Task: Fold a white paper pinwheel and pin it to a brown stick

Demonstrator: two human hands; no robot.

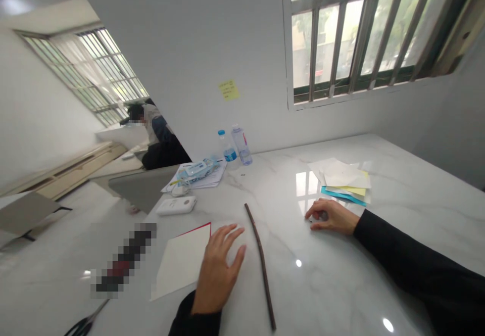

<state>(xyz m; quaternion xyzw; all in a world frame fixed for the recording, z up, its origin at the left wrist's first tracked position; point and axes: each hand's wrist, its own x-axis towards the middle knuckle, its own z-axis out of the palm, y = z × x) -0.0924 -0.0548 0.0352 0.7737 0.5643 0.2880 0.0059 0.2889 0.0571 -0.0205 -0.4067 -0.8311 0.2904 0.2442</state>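
Note:
My left hand [220, 268] is open, its fingers spread and reaching forward. It covers the right edge of a cream sheet of paper [182, 261], under which a red edge shows at the top. Just right of that hand lies a thin, slightly bent brown stick [261, 262], flat on the white marbled table [295, 295] and touched by neither hand. My right hand [330, 217] rests low over the table with fingers and thumb curled together. What it holds, if anything, is too small to make out. Beyond it sits a pile of white, yellow and blue papers [343, 179].
Two plastic bottles [241, 146] stand by the wall, near papers topped by a blue-and-white soft packet [199, 170]. A white device [176, 205] lies at the left edge. Black-handled scissors [81, 326] show at lower left. Another person [159, 134] sits far left.

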